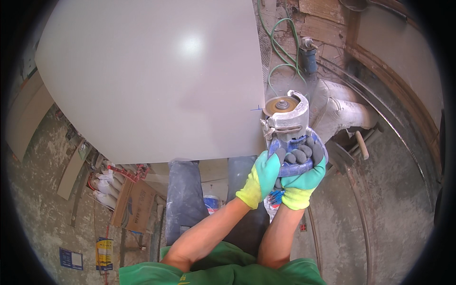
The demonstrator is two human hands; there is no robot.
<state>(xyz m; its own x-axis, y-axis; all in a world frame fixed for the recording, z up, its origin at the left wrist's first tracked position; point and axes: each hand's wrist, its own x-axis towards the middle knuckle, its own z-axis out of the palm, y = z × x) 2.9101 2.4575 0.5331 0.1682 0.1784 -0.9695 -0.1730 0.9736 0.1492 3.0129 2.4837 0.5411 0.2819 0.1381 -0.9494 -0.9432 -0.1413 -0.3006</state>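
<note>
Both gloved hands grip a dusty blue and grey circular saw, turned so that its round blade shows at the top. My left hand is wrapped round the left side of its blue body. On the right, my right hand closes its grey-coated fingers over the blue handle. The blade lies close to the right edge of a large pale panel, by a short blue mark drawn there. Whether the blade touches the panel I cannot tell.
Beyond the saw, a green hose loops near a blue cylinder with a metal fitting. White sacks lie just to the right. At lower left stand a cardboard box and a crate of white bundles. A bucket stands between my legs.
</note>
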